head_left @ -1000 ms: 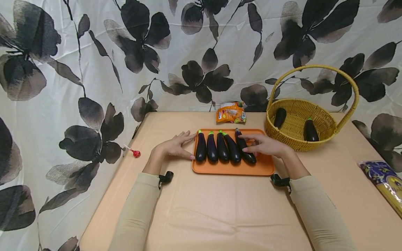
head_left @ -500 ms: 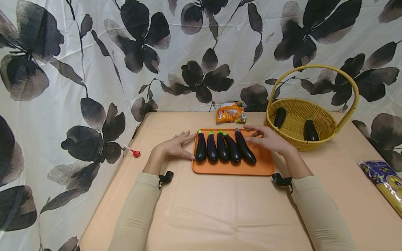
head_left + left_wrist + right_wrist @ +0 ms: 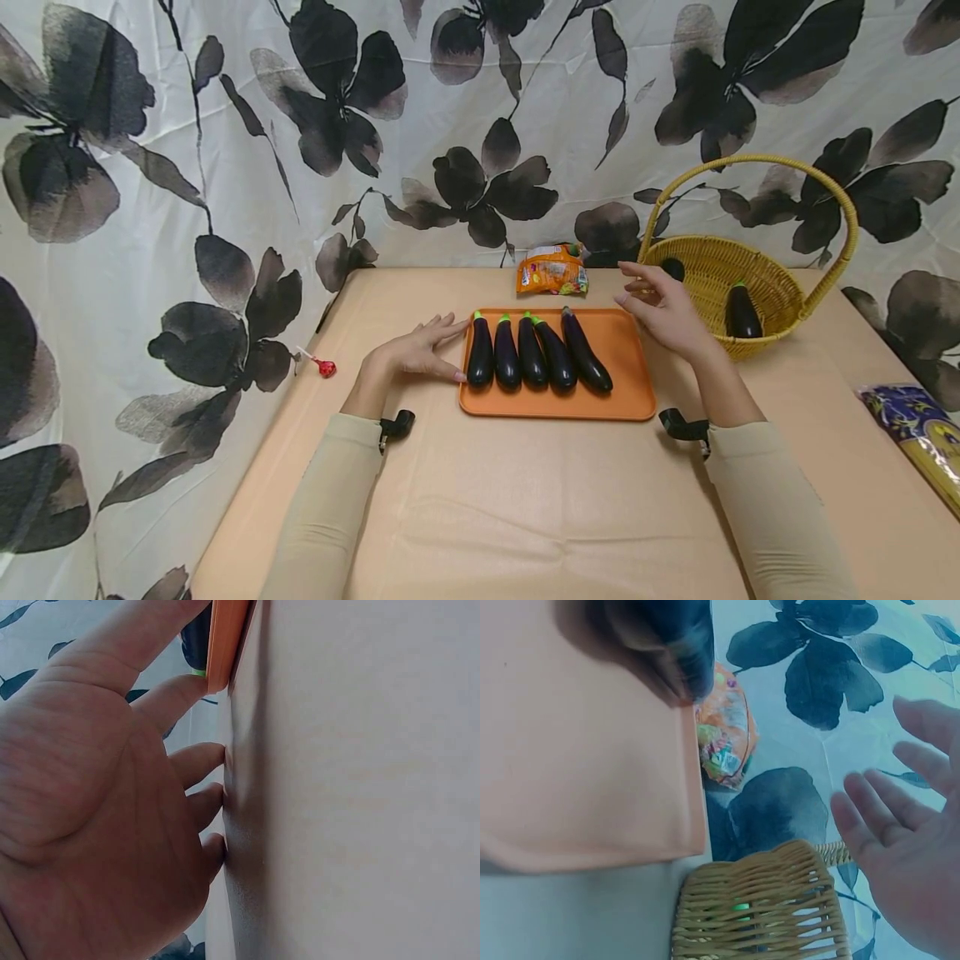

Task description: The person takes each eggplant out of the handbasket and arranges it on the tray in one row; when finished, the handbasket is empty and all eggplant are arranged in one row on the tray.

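Observation:
Several dark purple eggplants (image 3: 532,354) lie side by side on an orange tray (image 3: 630,375) in the head view, green ends toward the back. The rightmost eggplant (image 3: 587,352) slants a little. My left hand (image 3: 416,348) rests at the tray's left edge, fingers spread; in the left wrist view, the thumb and index finger of this left hand (image 3: 105,787) are at the tray's rim. Holding nothing, my right hand (image 3: 666,312) is over the gap between the tray and a yellow wicker basket (image 3: 705,258). Two more eggplants are in the basket, one partly hidden behind the right hand.
An orange snack bag (image 3: 552,271) lies behind the tray. Far left on the table is a red lollipop (image 3: 326,367); at the right edge lies a blue and yellow package (image 3: 915,437). A flower-printed cloth (image 3: 450,108) hangs behind the table.
My right hand has let go of the rightmost eggplant on the tray and moved right and back toward the basket. The left hand has stayed in place.

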Motion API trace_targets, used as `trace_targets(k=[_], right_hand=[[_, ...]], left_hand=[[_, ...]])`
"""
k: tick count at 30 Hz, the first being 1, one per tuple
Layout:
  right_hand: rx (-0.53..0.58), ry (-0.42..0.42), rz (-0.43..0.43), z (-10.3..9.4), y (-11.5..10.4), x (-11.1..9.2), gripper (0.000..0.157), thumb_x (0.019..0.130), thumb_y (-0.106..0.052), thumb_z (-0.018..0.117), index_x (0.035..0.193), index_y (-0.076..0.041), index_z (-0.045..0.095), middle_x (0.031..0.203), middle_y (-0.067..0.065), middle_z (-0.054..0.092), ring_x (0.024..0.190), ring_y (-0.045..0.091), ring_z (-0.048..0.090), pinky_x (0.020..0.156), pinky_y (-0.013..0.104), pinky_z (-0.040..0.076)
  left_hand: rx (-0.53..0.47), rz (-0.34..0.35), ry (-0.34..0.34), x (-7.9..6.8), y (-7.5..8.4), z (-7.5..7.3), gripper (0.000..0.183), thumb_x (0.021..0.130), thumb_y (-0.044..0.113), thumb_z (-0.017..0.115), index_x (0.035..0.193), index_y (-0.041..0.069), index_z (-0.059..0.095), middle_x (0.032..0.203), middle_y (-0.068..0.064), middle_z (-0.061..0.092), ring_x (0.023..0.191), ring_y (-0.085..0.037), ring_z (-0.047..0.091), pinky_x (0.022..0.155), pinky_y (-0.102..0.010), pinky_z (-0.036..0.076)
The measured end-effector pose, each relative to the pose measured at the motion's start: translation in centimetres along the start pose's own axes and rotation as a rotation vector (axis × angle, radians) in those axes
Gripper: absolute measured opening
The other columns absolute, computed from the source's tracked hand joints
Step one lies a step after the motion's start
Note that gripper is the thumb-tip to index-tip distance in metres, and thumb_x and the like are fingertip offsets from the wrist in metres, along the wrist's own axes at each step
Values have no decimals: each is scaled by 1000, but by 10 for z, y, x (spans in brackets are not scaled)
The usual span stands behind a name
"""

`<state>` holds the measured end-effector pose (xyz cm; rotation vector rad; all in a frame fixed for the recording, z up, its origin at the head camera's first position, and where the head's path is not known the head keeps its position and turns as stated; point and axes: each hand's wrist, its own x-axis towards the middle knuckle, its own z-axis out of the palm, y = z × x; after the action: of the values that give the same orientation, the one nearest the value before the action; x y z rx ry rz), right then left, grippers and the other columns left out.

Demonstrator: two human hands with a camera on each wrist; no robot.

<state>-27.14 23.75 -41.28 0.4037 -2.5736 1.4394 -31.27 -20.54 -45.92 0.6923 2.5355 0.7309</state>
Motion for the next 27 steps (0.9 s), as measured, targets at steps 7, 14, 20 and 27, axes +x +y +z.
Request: trace_targets(k=[7, 14, 20, 27], right_hand=[[-5, 99, 9, -10, 5, 1, 56, 103, -23, 67, 156, -15, 50, 147, 18, 49, 130, 34, 53, 98, 22, 44], [-5, 168, 60, -25, 9, 1, 61, 104, -29, 65, 160, -16, 43, 155, 19, 41, 135, 37, 48, 108, 39, 46], [-66, 154, 89, -39, 24, 6, 64, 105, -33, 62, 162, -12, 39, 159, 25, 35, 139, 48, 43, 116, 65, 38], [-187, 99, 120, -50, 43, 10, 65, 106, -34, 61, 161, -10, 39, 157, 29, 35, 139, 52, 43, 105, 70, 45]], left_hand=[[2, 9, 7, -1, -1, 2, 112, 76, 55, 89, 166, 31, 26, 176, -14, 7, 163, -36, -5, 130, -60, -5], [20, 30, 11, 1, -3, 4, 113, 76, 58, 88, 167, 31, 25, 176, -16, 6, 163, -37, -4, 130, -59, -4], [31, 29, 13, 1, -3, 5, 114, 76, 58, 88, 167, 32, 25, 176, -15, 6, 163, -36, -4, 131, -58, -4], [31, 27, 16, 0, -3, 5, 114, 76, 58, 88, 167, 31, 25, 176, -15, 6, 163, -37, -5, 130, -59, -5]])
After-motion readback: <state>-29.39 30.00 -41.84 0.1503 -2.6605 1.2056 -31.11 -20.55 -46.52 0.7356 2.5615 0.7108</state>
